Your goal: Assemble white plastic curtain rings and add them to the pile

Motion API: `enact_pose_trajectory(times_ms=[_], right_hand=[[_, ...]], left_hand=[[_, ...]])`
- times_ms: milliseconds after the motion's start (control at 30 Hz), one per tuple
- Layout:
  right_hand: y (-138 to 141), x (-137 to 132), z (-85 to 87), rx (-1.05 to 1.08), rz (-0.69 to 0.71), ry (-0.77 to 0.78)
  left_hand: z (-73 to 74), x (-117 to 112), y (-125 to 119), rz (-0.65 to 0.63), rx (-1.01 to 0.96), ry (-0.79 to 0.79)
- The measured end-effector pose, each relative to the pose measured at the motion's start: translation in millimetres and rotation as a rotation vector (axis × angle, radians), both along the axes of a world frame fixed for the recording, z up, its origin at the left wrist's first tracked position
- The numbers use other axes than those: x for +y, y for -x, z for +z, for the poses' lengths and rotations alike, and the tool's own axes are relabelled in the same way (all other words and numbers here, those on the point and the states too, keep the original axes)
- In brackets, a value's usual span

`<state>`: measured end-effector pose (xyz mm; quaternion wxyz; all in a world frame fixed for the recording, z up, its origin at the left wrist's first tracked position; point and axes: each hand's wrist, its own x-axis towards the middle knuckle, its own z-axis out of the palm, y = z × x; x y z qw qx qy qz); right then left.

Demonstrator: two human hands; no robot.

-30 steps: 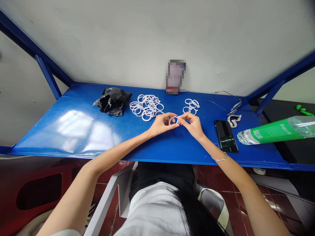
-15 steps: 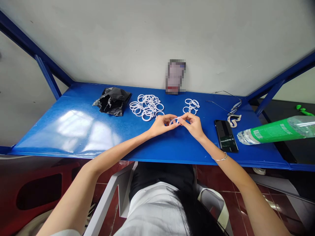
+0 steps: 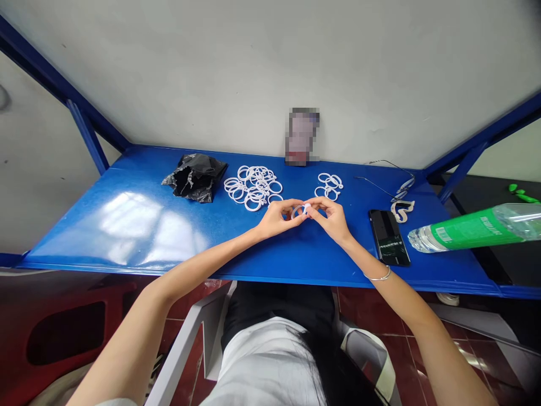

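Note:
Over the front half of the blue table, my left hand (image 3: 278, 218) and my right hand (image 3: 331, 217) meet around one white plastic ring (image 3: 297, 211). The fingers of my left hand close on the ring's left side. With thumb and forefinger, my right hand pinches its right side, where a small white knob shows. Fingers cover part of the ring. Beyond my left hand lies a heap of similar white rings (image 3: 253, 185). A smaller group of white rings (image 3: 329, 186) rests just behind my right hand.
A crumpled black plastic bag (image 3: 196, 176) lies left on the blue table (image 3: 236, 259). To the right are a black phone (image 3: 389, 237), eyeglasses (image 3: 403, 189), a pale curved piece (image 3: 402, 211) and a green-labelled water bottle (image 3: 473, 227). A pixelated upright object (image 3: 301, 136) leans against the wall.
The ring has turned slightly between my fingers, and its white knob shows more clearly. Both hands stay almost in place; the whole view has shifted a little.

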<state>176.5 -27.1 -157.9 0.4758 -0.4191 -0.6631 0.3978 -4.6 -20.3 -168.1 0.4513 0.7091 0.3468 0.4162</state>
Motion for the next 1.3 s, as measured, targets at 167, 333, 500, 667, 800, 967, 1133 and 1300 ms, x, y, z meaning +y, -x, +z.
enact_pose_trajectory(times_ms=[167, 333, 500, 667, 800, 967, 1133, 1300], right_hand=[[-1, 0, -2.1, -0.016, -0.016, 0.008], [-1, 1, -2.5, 0.003, 0.012, 0.045], [0, 0, -2.5, -0.001, 0.019, 0.035], [0, 2, -5.9, 0.013, 0.044, 0.040], [0, 2, -7.9, 0.020, 0.034, 0.037], [1, 1, -9.2, 0.021, 0.028, 0.030], [1, 0, -9.8, 0.003, 0.020, 0.007], [1, -2, -8.6, -0.036, -0.013, -0.057]], left_hand=[[0.9, 0, -1, 0.023, 0.011, -0.014], [-2.3, 2, -2, 0.067, 0.034, -0.050], [-4.3, 2, -2, 0.100, 0.076, -0.133], [-5.4, 2, -3, 0.130, 0.092, -0.221], [-5.9, 1, -3, 0.135, 0.107, -0.243], [-8.4, 1, -2, 0.137, 0.132, -0.267], [-11.8, 1, -2, 0.147, 0.126, -0.307], [-12.1, 1, -2, 0.155, 0.124, -0.384]])
